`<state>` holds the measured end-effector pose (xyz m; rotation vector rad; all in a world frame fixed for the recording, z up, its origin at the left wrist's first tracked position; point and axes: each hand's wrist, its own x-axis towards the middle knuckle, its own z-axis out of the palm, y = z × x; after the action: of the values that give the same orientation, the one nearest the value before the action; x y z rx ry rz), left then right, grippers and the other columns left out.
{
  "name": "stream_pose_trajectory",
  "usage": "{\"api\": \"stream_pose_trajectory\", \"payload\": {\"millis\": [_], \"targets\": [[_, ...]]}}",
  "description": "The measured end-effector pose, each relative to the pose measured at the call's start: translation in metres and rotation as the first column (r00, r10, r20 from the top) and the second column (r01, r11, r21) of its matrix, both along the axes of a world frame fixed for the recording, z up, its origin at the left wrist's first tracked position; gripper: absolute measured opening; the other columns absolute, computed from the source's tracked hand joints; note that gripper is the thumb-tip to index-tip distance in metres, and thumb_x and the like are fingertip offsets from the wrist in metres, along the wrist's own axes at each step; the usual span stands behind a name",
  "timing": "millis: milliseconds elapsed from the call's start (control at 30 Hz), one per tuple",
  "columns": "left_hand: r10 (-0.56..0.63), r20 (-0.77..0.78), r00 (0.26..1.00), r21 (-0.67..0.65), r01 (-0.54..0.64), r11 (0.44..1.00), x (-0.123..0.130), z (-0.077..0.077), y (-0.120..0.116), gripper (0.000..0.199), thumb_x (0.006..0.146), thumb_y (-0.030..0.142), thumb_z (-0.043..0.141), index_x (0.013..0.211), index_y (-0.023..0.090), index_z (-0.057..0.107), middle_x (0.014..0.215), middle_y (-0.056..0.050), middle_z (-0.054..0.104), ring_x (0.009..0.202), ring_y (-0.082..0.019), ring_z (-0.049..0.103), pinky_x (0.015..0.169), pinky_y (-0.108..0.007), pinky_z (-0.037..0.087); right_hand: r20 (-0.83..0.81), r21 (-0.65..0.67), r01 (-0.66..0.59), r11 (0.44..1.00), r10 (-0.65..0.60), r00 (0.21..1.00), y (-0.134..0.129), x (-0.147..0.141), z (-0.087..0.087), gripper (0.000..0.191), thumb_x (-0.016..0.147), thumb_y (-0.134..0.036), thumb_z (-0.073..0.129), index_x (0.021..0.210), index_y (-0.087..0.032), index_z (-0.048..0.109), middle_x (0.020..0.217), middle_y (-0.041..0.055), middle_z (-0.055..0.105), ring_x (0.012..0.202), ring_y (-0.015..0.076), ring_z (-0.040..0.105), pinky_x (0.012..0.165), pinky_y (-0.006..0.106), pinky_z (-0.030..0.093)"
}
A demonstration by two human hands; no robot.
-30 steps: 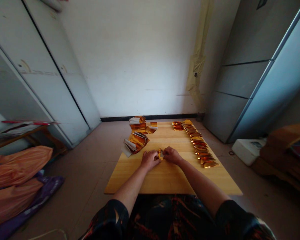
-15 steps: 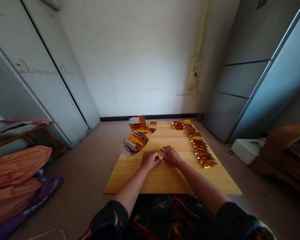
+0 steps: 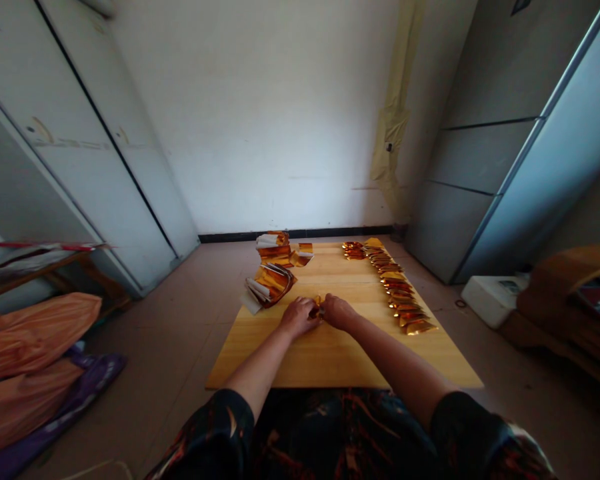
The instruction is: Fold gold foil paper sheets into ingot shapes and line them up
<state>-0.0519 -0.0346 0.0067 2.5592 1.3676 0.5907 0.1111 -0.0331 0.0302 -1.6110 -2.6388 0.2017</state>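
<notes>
Both my hands meet over the middle of a wooden board (image 3: 340, 363). My left hand (image 3: 300, 317) is closed on a small sheet of gold foil paper (image 3: 319, 303), and my right hand (image 3: 339, 312) pinches the same sheet from the other side. Most of the sheet is hidden behind my fingers. Beyond my left hand lies a stack of gold foil paper (image 3: 271, 283) with pale backs. To the right, a long row of folded gold foil pieces (image 3: 400, 293) runs along the board's edge.
More foil sheets (image 3: 275, 255) lie at the far left of the board, and a small cluster of folded pieces (image 3: 354, 251) at the far right. A fridge (image 3: 460, 207) and a white box (image 3: 490, 299) stand to the right. Orange cloth (image 3: 35, 333) is at the left.
My right hand has curled its fingers inward and moved slightly left, closer to my left hand. Less of the foil sheet shows between them now. The piles look unchanged.
</notes>
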Motion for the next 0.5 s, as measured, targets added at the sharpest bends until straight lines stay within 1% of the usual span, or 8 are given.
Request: {"api": "stream_pose_trajectory", "payload": {"millis": [67,133,200,267,333,400,433,500], "targets": [[-0.008,-0.011,1.000,0.011,0.008,1.000,0.001,-0.002,0.000,0.023,0.074,0.033,0.067,0.093,0.020,0.065,0.097,-0.006,0.064,0.095,-0.022,0.055,0.085,-0.031,0.042,0.022,-0.049,0.017,0.999,-0.016,1.000,0.008,-0.004,0.004,0.027,0.083,-0.030,0.054,0.100,-0.016,0.070,0.099,0.0163,0.066,0.087,0.0241,0.062,0.073,0.030,0.046],[-0.004,-0.038,0.999,0.021,0.005,1.000,0.003,-0.003,-0.003,0.025,0.074,0.035,0.067,0.093,0.019,0.065,0.098,-0.008,0.063,0.096,-0.023,0.054,0.086,-0.032,0.042,0.039,-0.079,0.018,0.997,-0.015,0.999,0.017,-0.007,0.008,0.022,0.076,-0.030,0.062,0.092,-0.018,0.073,0.091,0.0135,0.069,0.083,0.0246,0.064,0.070,0.029,0.046],[0.034,-0.073,0.997,0.029,-0.032,0.999,0.009,-0.003,-0.008,0.026,0.076,0.039,0.064,0.092,0.019,0.065,0.097,-0.009,0.062,0.096,-0.024,0.053,0.085,-0.034,0.041,0.051,-0.103,0.017,0.995,-0.011,0.999,0.024,-0.008,0.010,0.018,0.067,-0.027,0.069,0.083,-0.020,0.075,0.082,0.0109,0.071,0.078,0.0248,0.065,0.067,0.028,0.045],[0.101,-0.100,0.990,0.043,-0.097,0.994,0.016,-0.002,-0.014,0.027,0.077,0.043,0.062,0.090,0.019,0.065,0.095,-0.009,0.061,0.096,-0.025,0.052,0.084,-0.035,0.042,0.053,-0.111,0.014,0.994,-0.009,0.999,0.027,-0.007,0.012,0.017,0.064,-0.024,0.071,0.079,-0.021,0.075,0.079,0.0091,0.072,0.076,0.0243,0.065,0.065,0.027,0.044],[0.167,-0.100,0.981,0.060,-0.161,0.985,0.021,-0.001,-0.020,0.031,0.077,0.045,0.062,0.090,0.018,0.065,0.095,-0.010,0.060,0.096,-0.026,0.052,0.084,-0.035,0.042,0.042,-0.105,0.008,0.994,-0.004,0.999,0.025,-0.003,0.011,0.016,0.067,-0.025,0.068,0.081,-0.023,0.075,0.079,0.0067,0.072,0.076,0.0223,0.065,0.064,0.026,0.043],[0.185,-0.083,0.979,0.059,-0.180,0.982,0.023,0.001,-0.022,0.033,0.075,0.046,0.063,0.092,0.018,0.064,0.096,-0.010,0.060,0.096,-0.026,0.052,0.084,-0.035,0.042,0.024,-0.096,-0.004,0.995,0.007,1.000,0.020,0.002,0.010,0.017,0.071,-0.028,0.065,0.085,-0.026,0.075,0.081,0.0040,0.073,0.077,0.0201,0.065,0.064,0.024,0.043],[0.170,-0.072,0.983,0.051,-0.166,0.985,0.023,0.002,-0.022,0.032,0.075,0.046,0.064,0.092,0.018,0.065,0.096,-0.010,0.060,0.097,-0.026,0.052,0.085,-0.035,0.043,0.014,-0.087,-0.015,0.996,0.016,1.000,0.018,0.004,0.009,0.017,0.073,-0.028,0.063,0.086,-0.026,0.075,0.082,0.0032,0.073,0.078,0.0195,0.065,0.065,0.023,0.043],[0.101,-0.049,0.994,0.030,-0.099,0.995,0.018,0.003,-0.017,0.025,0.077,0.040,0.061,0.089,0.019,0.067,0.100,-0.010,0.061,0.098,-0.024,0.053,0.086,-0.033,0.043,-0.002,-0.070,-0.037,0.997,0.037,0.999,0.014,0.007,0.006,0.017,0.075,-0.028,0.062,0.086,-0.026,0.075,0.083,0.0038,0.073,0.079,0.0198,0.065,0.066,0.023,0.043]]}}
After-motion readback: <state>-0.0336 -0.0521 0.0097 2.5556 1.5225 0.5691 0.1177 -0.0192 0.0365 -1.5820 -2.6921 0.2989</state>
